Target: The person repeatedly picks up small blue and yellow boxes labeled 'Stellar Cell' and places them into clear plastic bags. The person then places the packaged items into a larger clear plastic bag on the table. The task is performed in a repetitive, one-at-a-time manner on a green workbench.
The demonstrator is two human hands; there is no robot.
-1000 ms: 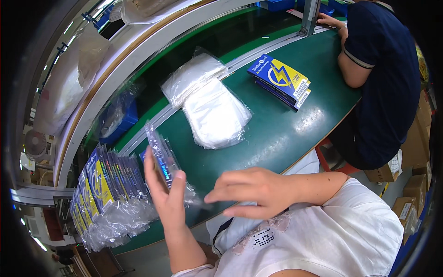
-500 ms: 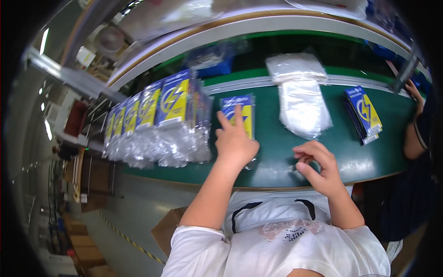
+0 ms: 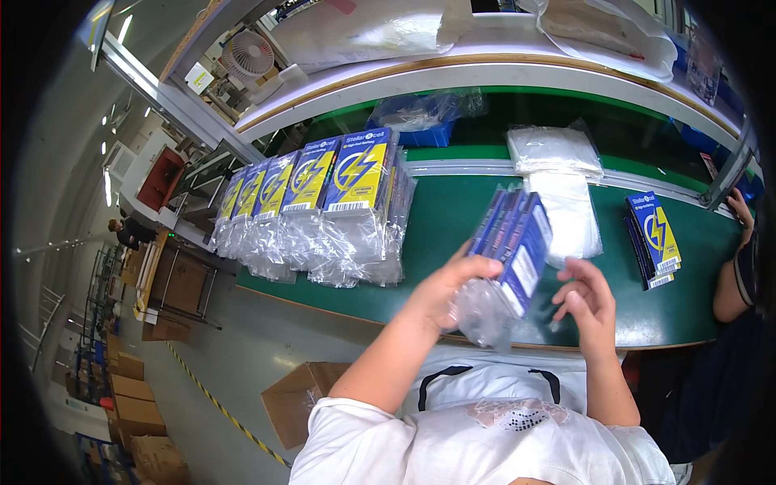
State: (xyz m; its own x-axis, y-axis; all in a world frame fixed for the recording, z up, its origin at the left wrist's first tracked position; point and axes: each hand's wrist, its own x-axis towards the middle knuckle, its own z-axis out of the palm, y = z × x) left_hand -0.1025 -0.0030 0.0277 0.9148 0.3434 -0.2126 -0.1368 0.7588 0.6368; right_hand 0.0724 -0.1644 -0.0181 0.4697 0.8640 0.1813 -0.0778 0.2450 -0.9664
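Several blue packs (image 3: pixel 517 246) in clear plastic are up in the left hand (image 3: pixel 449 291), held at a tilt over the near side of the green table (image 3: pixel 453 194). That thumb is pressed across the plastic near their lower end, pinching them; the other fingers are mostly behind, so can't tell how those sit. Loose plastic bunches up under the grip. Right hand (image 3: pixel 586 299) hangs just beside the packs, a small gap away, fingers half curled and a bit spread, thumb apart.

Over on the left, bagged packs (image 3: pixel 356 174) stand in a row, yellow-and-blue fronts showing. Behind the held ones are clear bags (image 3: pixel 562 214), and farther right a small stack (image 3: pixel 655 230) of similar packs, near a co-worker's hand (image 3: pixel 739 207). Blue bin (image 3: pixel 436 135) sits at the back.
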